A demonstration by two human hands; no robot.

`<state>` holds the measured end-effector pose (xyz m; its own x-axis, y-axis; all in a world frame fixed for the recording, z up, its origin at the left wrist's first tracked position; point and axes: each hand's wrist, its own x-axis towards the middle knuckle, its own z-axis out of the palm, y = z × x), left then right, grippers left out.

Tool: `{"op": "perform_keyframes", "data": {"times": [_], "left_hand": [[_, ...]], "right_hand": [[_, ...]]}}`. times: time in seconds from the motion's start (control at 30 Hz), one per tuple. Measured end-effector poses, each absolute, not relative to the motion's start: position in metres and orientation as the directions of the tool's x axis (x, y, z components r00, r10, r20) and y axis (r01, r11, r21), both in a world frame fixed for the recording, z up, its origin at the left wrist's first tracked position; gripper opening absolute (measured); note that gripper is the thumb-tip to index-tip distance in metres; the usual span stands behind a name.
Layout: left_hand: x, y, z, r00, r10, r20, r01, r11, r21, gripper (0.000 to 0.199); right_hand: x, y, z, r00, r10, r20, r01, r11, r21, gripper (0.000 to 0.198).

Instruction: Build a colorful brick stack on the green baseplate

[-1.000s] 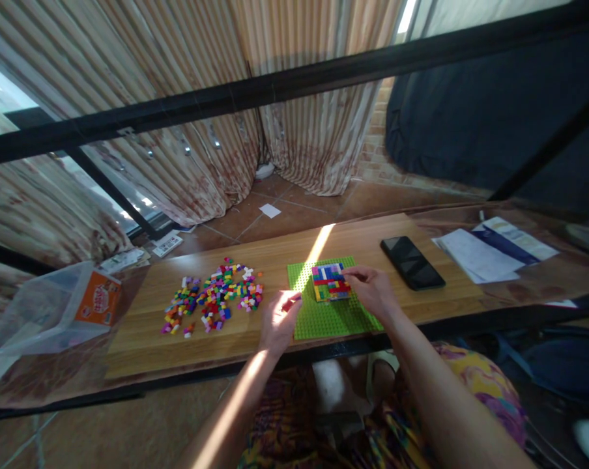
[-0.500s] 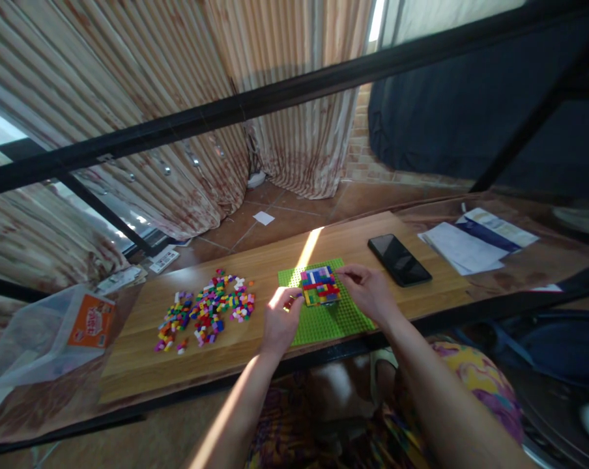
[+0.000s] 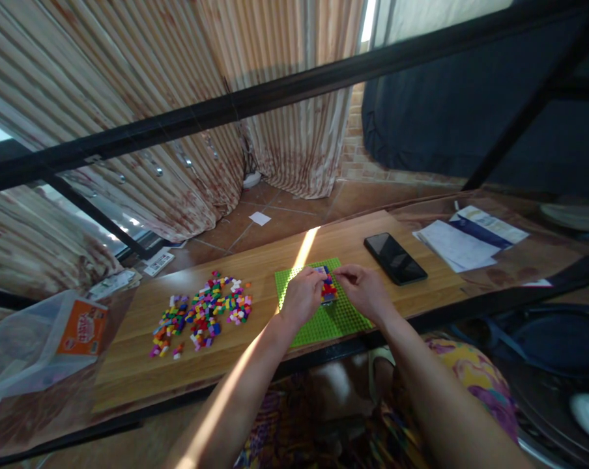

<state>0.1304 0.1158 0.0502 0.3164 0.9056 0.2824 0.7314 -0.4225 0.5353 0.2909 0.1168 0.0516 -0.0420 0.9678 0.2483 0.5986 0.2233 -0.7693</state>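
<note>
A block of small multicoloured toy bricks [image 3: 330, 287] stands on a green studded baseplate [image 3: 324, 327]. My left hand [image 3: 300, 298] lies over the left part of that block, its fingers drawn together at the top. Whatever the left fingertips grip is hidden. At the right edge of the block is my right hand [image 3: 365, 290], thumb and forefinger pinched close to the bricks. Anything between those fingertips is too small to name. Loose bricks [image 3: 206, 312] in many colours are spread in piles to the left of the baseplate.
The wooden board [image 3: 143, 365] carries the bricks and a black phone [image 3: 395, 258] at the right. Papers [image 3: 458, 244] lie beyond the phone. A clear plastic box [image 3: 30, 345] with an orange label sits at the far left. A dark metal bar [image 3: 275, 98] crosses beyond the board.
My left hand has moved right and up from beside the brick block to over it, covering its left part. My right hand stays pinched at the block's right edge.
</note>
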Motion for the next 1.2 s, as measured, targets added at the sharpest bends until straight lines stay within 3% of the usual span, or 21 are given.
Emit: {"op": "perform_keyframes", "data": {"times": [0.47, 1.03, 1.2], "left_hand": [[0.135, 0.116, 0.055, 0.230, 0.944, 0.235, 0.838, -0.315, 0.445, 0.020], [0.137, 0.110, 0.049, 0.241, 0.933, 0.267, 0.862, -0.332, 0.383, 0.019], [0.140, 0.108, 0.055, 0.294, 0.923, 0.249, 0.900, -0.355, 0.251, 0.019]], "right_hand": [[0.290, 0.117, 0.053, -0.080, 0.968, 0.239, 0.643, 0.234, -0.730, 0.022], [0.284, 0.117, 0.049, -0.102, 0.967, 0.233, 0.678, 0.239, -0.695, 0.022], [0.284, 0.118, 0.046, -0.111, 0.968, 0.227, 0.696, 0.239, -0.677, 0.021]]}}
